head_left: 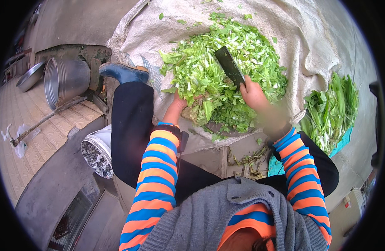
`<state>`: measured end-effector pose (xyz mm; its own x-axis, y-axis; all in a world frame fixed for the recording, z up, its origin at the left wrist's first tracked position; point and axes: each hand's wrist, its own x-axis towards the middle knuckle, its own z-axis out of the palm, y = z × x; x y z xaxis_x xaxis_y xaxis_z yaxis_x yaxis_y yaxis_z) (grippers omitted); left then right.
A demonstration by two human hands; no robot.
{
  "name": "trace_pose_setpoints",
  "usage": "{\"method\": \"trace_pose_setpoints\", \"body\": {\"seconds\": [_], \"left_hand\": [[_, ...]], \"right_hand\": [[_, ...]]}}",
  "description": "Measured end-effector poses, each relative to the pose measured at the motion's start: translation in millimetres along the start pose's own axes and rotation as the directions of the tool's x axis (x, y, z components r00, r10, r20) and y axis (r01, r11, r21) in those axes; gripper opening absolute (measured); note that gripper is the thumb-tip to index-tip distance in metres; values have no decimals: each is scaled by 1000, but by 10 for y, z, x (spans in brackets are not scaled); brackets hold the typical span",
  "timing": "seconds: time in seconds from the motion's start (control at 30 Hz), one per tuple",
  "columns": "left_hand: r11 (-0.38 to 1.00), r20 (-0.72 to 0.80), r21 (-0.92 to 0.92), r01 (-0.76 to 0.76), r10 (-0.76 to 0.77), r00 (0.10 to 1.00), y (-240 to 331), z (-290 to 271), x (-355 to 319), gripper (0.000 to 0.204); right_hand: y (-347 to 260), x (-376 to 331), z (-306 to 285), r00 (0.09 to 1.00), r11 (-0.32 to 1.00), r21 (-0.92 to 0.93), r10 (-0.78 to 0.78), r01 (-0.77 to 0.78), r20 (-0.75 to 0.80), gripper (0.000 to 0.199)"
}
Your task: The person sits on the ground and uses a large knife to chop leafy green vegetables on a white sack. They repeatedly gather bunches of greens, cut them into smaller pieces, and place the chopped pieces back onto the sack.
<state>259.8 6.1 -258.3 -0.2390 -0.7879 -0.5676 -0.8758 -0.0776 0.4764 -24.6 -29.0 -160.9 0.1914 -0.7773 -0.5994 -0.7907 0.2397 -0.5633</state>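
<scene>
From where I stand, the chopped leafy greens [259,52] lie in a broad loose heap on a pale woven sack cloth [299,54], spread out in front of the person. The right hand [253,96] has its grip wrapped around the handle end of a dark-bladed cleaver [229,66], whose blade slants up and leftward over the heap, with flecks of leaf stuck to it. The left hand [181,101] is at the near left edge of the pile, fingers mostly buried among leaves; I can't tell whether its grip is clenched on a bunch or only resting there.

I'd judge the cut leaves light and limp, probably damp and a little slippery, easily bruised; they'd be best gathered loosely from beneath with a cupped palm. The paler stem pieces look crisper and would likely snap rather than bend. The cleaver should be stiff and heavier toward the blade, so the handle is the place to hold it. The uncut greens [332,111] on the right, by a teal sheet [343,143], would lift more easily as a bundle, held around the stems.
</scene>
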Motion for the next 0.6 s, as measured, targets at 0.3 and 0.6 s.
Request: {"method": "trace_pose_setpoints", "body": {"seconds": [0.3, 0.6], "left_hand": [[972, 29, -228, -51, 59, 998, 219, -242, -153, 76], [801, 233, -599, 3, 171, 957, 910, -344, 195, 84]], "right_hand": [[72, -331, -40, 955, 761, 602, 79, -242, 284, 30], [236, -1200, -485, 946, 690, 652, 288, -314, 150, 25]]}}
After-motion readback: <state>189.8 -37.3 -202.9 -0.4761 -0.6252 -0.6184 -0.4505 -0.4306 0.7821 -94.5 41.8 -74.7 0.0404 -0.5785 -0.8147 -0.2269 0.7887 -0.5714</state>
